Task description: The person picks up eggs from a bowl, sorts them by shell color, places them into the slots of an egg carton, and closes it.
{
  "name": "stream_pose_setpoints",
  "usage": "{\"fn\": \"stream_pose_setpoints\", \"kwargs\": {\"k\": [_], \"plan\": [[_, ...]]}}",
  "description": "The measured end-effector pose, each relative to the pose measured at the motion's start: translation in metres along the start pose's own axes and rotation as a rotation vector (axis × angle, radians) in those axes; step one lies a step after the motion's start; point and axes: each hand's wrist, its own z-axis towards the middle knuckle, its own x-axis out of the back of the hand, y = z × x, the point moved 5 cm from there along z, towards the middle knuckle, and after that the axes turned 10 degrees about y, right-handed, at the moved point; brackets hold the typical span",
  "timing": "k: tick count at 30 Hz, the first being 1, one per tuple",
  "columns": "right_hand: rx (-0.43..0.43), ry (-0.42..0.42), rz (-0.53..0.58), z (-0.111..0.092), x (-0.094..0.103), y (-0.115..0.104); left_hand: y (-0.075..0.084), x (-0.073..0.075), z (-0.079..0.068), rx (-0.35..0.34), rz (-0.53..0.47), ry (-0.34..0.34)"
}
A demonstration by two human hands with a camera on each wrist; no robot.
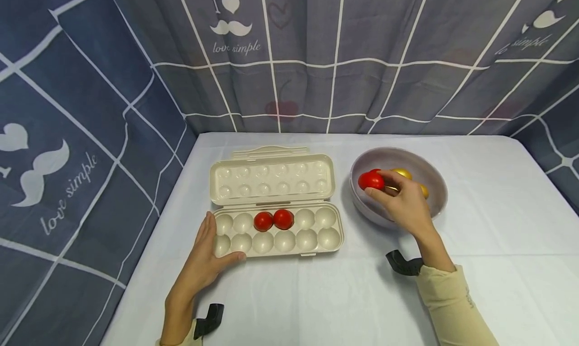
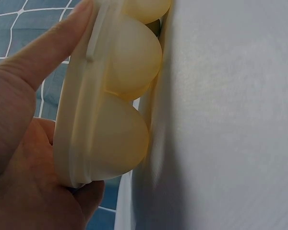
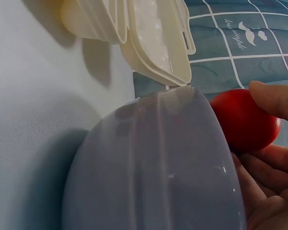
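Note:
My right hand (image 1: 404, 203) pinches a glossy red egg (image 1: 372, 181) between thumb and fingers, over the grey bowl (image 1: 400, 155). In the right wrist view, the red egg (image 3: 242, 122) shows just beyond the bowl's rim. Gold eggs (image 1: 402, 174) and part of another red one lie in the bowl, partly hidden by the hand. My left hand (image 1: 205, 260) holds the left end of an open cream egg box (image 1: 276, 203), thumb along its front edge. Two red eggs (image 1: 283, 219) sit side by side in middle cups of its back row.
The egg box's lid (image 1: 271, 180) lies folded back behind its base. A white cloth covers the table (image 1: 316, 301). Blue-grey checked curtains (image 1: 307, 85) rise at the back and on both sides.

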Motion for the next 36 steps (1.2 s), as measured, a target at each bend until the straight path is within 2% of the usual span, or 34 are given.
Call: {"fn": "stream_pose_setpoints", "kwargs": {"k": [5, 13, 26, 36], "plan": [[0.004, -0.002, 0.018, 0.0, -0.001, -0.003, 0.001, -0.001, 0.002, -0.003, -0.004, 0.0], [0.065, -0.021, 0.198, -0.004, -0.012, -0.017, 0.003, -0.001, 0.003, -0.013, -0.01, 0.001], [0.129, -0.079, 0.155, -0.019, -0.036, -0.026, 0.002, 0.0, 0.002, 0.0, -0.009, 0.001], [0.16, -0.146, 0.179, -0.027, -0.052, -0.031, 0.001, -0.001, 0.001, -0.003, 0.002, -0.005]]}}
